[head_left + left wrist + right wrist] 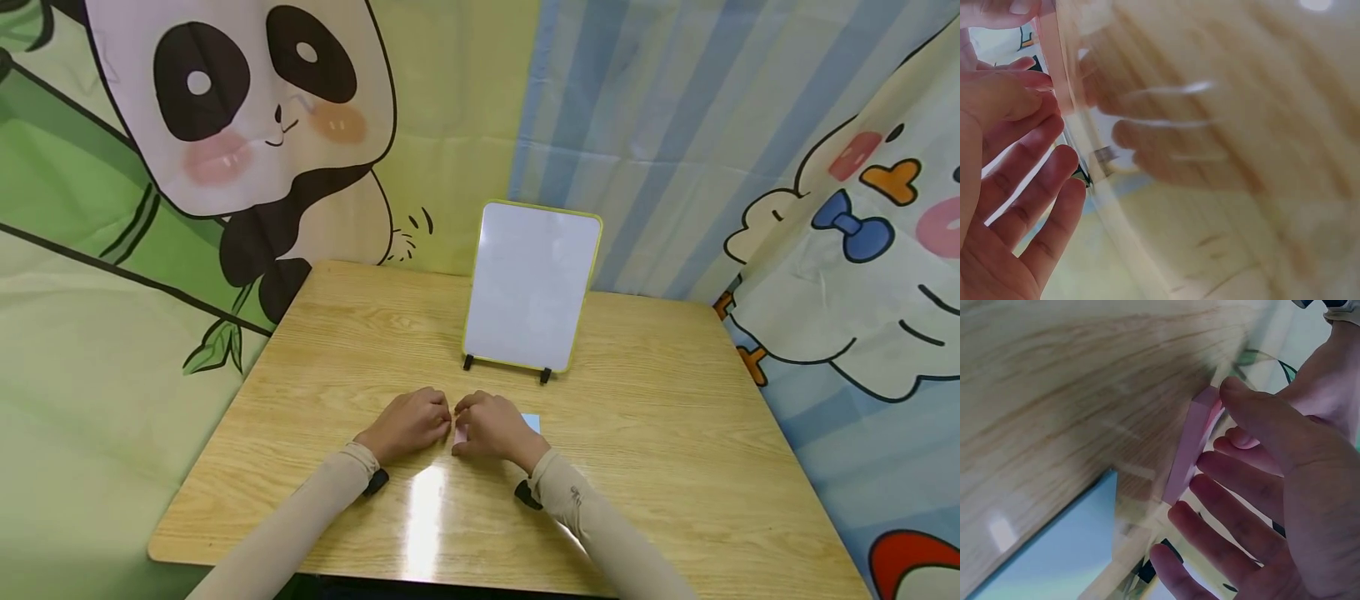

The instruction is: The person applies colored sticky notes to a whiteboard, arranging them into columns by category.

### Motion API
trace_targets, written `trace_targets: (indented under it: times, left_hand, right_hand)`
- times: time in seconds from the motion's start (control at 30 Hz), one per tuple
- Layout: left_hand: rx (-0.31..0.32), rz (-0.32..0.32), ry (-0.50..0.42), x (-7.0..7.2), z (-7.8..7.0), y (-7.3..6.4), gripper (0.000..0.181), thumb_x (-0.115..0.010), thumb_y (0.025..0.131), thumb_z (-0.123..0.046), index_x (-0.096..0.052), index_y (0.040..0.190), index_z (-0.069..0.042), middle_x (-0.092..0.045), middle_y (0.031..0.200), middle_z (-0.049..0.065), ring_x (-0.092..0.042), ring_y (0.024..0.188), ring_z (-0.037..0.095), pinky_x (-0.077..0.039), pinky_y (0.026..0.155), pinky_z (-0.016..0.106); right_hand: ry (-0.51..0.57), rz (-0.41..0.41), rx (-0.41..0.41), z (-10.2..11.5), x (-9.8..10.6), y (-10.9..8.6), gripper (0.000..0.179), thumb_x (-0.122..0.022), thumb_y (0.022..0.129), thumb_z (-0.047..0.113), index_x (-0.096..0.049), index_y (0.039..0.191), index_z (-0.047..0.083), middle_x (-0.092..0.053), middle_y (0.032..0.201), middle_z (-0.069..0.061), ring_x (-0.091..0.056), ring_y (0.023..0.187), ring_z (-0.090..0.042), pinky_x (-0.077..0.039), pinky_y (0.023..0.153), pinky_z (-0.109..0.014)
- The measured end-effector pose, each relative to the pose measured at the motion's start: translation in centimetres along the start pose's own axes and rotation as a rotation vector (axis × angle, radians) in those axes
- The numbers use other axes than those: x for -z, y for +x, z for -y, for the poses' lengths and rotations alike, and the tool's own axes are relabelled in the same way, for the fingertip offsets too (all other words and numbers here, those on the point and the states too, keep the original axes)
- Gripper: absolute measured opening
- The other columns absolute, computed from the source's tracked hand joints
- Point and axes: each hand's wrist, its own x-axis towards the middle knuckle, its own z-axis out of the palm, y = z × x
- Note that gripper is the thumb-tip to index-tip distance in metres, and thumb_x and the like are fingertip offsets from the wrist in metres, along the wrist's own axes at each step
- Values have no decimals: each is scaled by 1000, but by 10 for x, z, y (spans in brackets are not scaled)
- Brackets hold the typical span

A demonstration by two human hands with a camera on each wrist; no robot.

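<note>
A pink pad of paper, likely sticky notes (1188,444), lies on the table between the two hands. My right hand (493,427) holds it, the thumb at its near end and the fingers along its far end. My left hand (408,423) is close on the pad's left side. In the left wrist view, its thumb and index finger come together right at the pink edge (1057,59), the other fingers spread loosely. Whether they pinch a sheet I cannot tell. A light blue pad (1066,540) lies just beyond the right hand, which partly covers it in the head view.
A whiteboard (532,287) with a yellow-green frame stands on black feet (545,376) behind the hands. The wooden table (675,467) reaches back to printed curtains (450,125) with a panda and a white bird. Light glares on the tabletop near the front edge.
</note>
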Motion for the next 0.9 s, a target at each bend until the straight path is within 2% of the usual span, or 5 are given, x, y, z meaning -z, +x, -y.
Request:
trace_targets:
  times: [0.33, 0.5, 0.6, 0.7, 0.9]
  left_hand:
    - [-51, -33, -18, 8, 0, 4, 9, -67, 87, -17, -75, 83, -19, -62, 87, -8, -55, 76, 5, -48, 63, 20]
    - [-232, -50, -99, 18, -7, 7, 3, -71, 85, -17, -73, 86, -16, -60, 86, -6, -52, 73, 3, -46, 63, 17]
    - [-337, -27, -124, 22, -12, 10, 3, -73, 84, -17, -75, 86, -16, -62, 86, -7, -56, 76, 3, -48, 67, 15]
    - [-393, 22, -93, 21, -17, 12, 4, -71, 84, -17, -75, 84, -18, -65, 85, -9, -60, 79, 2, -49, 70, 15]
    - [-409, 105, -35, 15, -21, 8, 12, -68, 86, -15, -78, 91, -15, -71, 94, -5, -66, 91, 7, -52, 78, 19]
  right_hand:
    - [3, -31, 34, -2, 0, 2, 13, -66, 88, 23, -77, 87, 18, -68, 112, 0, -64, 98, -16, -55, 69, -32]
    - [36, -73, 50, -6, -3, 5, 14, -64, 92, 16, -78, 91, 14, -70, 107, 0, -65, 98, -17, -55, 77, -29]
    - [83, -75, 43, -10, -3, 7, 13, -65, 92, 14, -78, 92, 12, -70, 106, 0, -65, 100, -17, -53, 82, -26]
    - [116, -77, 47, -15, -4, 8, 13, -65, 92, 11, -78, 93, 10, -70, 105, -1, -65, 100, -17, -52, 84, -25]
    - [179, -102, 99, -21, -6, 10, 11, -65, 90, 7, -76, 89, 9, -71, 103, -5, -65, 98, -18, -51, 85, -26]
